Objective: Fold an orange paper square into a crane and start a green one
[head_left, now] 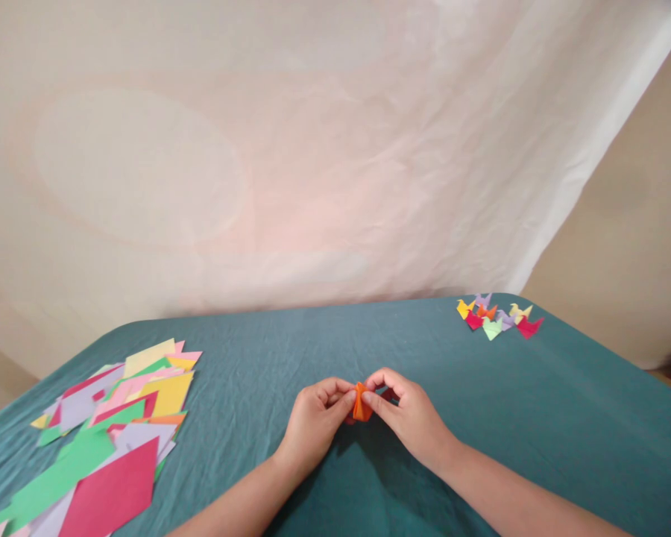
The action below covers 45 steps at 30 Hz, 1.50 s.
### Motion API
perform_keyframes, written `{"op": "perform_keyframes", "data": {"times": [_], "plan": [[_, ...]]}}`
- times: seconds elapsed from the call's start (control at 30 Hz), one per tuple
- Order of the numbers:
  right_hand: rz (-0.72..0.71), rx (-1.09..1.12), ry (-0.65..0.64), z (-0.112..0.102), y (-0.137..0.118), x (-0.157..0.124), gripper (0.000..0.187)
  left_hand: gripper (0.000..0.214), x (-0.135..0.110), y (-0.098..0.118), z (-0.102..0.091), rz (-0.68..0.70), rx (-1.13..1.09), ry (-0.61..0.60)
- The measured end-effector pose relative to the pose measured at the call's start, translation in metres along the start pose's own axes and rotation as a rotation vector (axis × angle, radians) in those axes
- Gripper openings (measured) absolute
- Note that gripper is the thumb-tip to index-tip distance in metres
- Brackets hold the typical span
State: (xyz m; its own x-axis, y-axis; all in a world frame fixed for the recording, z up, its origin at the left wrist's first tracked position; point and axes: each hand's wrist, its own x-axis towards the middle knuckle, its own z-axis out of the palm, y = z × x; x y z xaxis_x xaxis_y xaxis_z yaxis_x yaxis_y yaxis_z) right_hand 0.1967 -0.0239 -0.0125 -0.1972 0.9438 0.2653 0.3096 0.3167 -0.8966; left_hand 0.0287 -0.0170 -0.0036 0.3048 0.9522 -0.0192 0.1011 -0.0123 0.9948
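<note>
A small piece of folded orange paper (pixel 361 406) is held up between my two hands, over the near middle of the table. My left hand (pixel 320 415) pinches its left side between thumb and fingers. On the other side, my right hand (pixel 407 412) grips it the same way, with the thumb across the front. Creases run down the paper's face, and its edges are partly hidden by my fingertips.
A dark green cloth covers the table (pixel 268 350). Loose coloured paper sheets (pixel 117 485) lie in an overlapping pile on the left. Several small folded paper birds (pixel 492 328) stand at the far right. A pale sheet (pixel 313 149) hangs behind the table.
</note>
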Motion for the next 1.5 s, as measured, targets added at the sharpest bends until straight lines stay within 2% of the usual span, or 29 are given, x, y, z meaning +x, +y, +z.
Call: {"op": "perform_keyframes", "data": {"times": [0.27, 0.53, 0.63, 0.8, 1.13, 1.5], "plan": [[0.044, -0.010, 0.050, 0.000, -0.003, 0.000, 0.003, 0.029, -0.003, 0.001, 0.000, -0.026, -0.070, -0.131], [0.026, 0.032, 0.048, 0.000, -0.001, 0.000, 0.004, 0.024, 0.000, -0.004, 0.004, -0.071, -0.120, -0.072], [0.022, 0.069, 0.061, 0.001, 0.001, 0.000, 0.012, 0.024, 0.003, -0.006, 0.001, -0.069, -0.132, -0.045], [0.068, 0.076, 0.005, 0.000, 0.004, 0.001, 0.012, 0.025, 0.004, -0.010, -0.003, -0.037, -0.131, 0.000], [0.112, 0.093, -0.003, -0.001, 0.006, 0.002, 0.014, 0.025, 0.004, -0.007, -0.002, -0.028, -0.118, -0.032], [0.127, 0.101, -0.004, -0.001, 0.009, 0.002, 0.017, 0.025, 0.005, -0.010, -0.002, -0.029, -0.089, 0.000]]}}
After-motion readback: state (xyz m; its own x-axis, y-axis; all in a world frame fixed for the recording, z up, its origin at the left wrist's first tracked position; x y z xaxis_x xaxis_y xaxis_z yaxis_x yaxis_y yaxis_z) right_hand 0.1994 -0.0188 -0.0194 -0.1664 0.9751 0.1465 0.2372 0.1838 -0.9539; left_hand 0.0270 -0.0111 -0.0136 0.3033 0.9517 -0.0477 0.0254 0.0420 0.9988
